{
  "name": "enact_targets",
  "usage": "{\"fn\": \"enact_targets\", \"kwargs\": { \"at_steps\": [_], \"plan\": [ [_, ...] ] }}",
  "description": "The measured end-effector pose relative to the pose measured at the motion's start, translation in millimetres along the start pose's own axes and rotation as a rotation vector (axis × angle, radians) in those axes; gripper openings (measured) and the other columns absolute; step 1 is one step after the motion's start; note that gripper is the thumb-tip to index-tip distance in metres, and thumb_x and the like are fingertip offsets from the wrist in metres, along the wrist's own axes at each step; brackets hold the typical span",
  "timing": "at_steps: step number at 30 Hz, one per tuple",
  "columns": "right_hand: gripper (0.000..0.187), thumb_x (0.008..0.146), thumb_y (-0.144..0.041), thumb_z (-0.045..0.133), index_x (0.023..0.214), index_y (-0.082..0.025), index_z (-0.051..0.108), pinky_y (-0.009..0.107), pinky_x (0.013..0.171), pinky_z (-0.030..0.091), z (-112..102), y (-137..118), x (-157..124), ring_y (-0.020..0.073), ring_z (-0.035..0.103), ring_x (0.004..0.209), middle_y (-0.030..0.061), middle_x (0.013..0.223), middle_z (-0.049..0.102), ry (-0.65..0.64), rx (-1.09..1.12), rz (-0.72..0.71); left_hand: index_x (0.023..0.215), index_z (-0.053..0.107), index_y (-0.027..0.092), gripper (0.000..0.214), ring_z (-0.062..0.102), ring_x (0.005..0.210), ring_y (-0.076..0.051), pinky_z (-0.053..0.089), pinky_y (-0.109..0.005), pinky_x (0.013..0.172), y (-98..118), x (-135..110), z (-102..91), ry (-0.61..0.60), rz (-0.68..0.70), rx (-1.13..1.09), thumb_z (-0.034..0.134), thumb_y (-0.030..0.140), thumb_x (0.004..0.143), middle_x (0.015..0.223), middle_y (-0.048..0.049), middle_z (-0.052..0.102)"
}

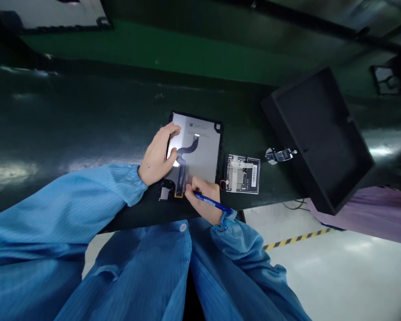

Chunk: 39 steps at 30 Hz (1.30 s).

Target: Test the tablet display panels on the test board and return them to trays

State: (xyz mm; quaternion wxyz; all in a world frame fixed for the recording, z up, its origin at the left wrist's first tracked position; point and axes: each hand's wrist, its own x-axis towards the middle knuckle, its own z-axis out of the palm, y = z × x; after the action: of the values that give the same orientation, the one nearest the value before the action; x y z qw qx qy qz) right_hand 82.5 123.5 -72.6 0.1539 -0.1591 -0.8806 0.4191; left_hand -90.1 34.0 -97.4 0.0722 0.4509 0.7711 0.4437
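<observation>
A tablet-sized display panel (pixel 203 154) with a silvery back and black edges lies on the dark table. A black flex cable (pixel 188 148) curves down its back to a strip near the lower edge. My left hand (pixel 159 154) grips the panel's left side, thumb and forefinger over its back; its other fingers are hidden. In my right hand (pixel 204 198) is a blue pen (pixel 214 204), held slanting over the panel's lower right part, beside the strip. Fingers cover the pen's tip, so contact with the panel cannot be made out.
Right of the panel lies a small circuit board (pixel 243 174) with pale tape and a red wire. Beyond it are a shiny metal piece (pixel 280 155) and a large black open tray (pixel 327 133). Another person's pink sleeve (pixel 370 211) shows at the right.
</observation>
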Motion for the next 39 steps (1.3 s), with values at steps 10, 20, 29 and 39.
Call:
{"fn": "enact_targets", "kwargs": {
  "at_steps": [10, 20, 29, 39],
  "plan": [
    [0.034, 0.089, -0.033, 0.065, 0.066, -0.019, 0.044, 0.021, 0.051, 0.036, -21.2, 12.0, 10.6, 0.008, 0.045, 0.052, -0.0056, 0.059, 0.045, 0.125, 0.253, 0.181, 0.134, 0.044, 0.012, 0.052, 0.039, 0.143, -0.025, 0.033, -0.045, 0.119, 2.9, -3.5, 3.4, 0.011, 0.026, -0.035, 0.041, 0.005, 0.082, 0.139, -0.0181, 0.052],
    [0.011, 0.089, -0.02, 0.06, 0.1, -0.02, 0.06, 0.029, 0.079, 0.053, -41.9, 45.0, 105.4, 0.0171, 0.066, 0.091, 0.0031, 0.1, 0.067, -0.088, 0.098, -0.003, 0.133, 0.044, 0.01, 0.054, 0.038, 0.143, -0.026, 0.032, -0.047, 0.119, 4.8, -5.7, 10.6, 0.039, 0.01, -0.082, 0.038, 0.002, 0.08, 0.139, -0.0193, 0.052],
    [0.025, 0.091, -0.024, 0.064, 0.08, -0.022, 0.043, 0.03, 0.075, 0.046, -70.5, 20.1, 92.6, 0.0149, 0.059, 0.079, 0.0006, 0.088, 0.064, 0.005, 0.188, -0.218, 0.107, 0.068, 0.015, 0.022, 0.062, 0.115, -0.024, 0.048, -0.041, 0.104, 32.5, 22.5, -17.4, 0.079, 0.032, -0.193, 0.056, 0.017, 0.089, 0.117, -0.0112, 0.068],
    [0.031, 0.092, -0.021, 0.068, 0.077, -0.022, 0.041, 0.033, 0.074, 0.045, -105.1, 19.6, 44.7, 0.0156, 0.057, 0.079, 0.0022, 0.086, 0.067, -0.003, 0.293, -0.379, 0.088, 0.079, 0.019, 0.021, 0.074, 0.078, -0.017, 0.06, -0.026, 0.08, 76.6, 52.6, -1.6, -0.69, -0.408, -0.899, 0.084, 0.017, 0.068, 0.084, -0.0024, 0.077]
  ]
}}
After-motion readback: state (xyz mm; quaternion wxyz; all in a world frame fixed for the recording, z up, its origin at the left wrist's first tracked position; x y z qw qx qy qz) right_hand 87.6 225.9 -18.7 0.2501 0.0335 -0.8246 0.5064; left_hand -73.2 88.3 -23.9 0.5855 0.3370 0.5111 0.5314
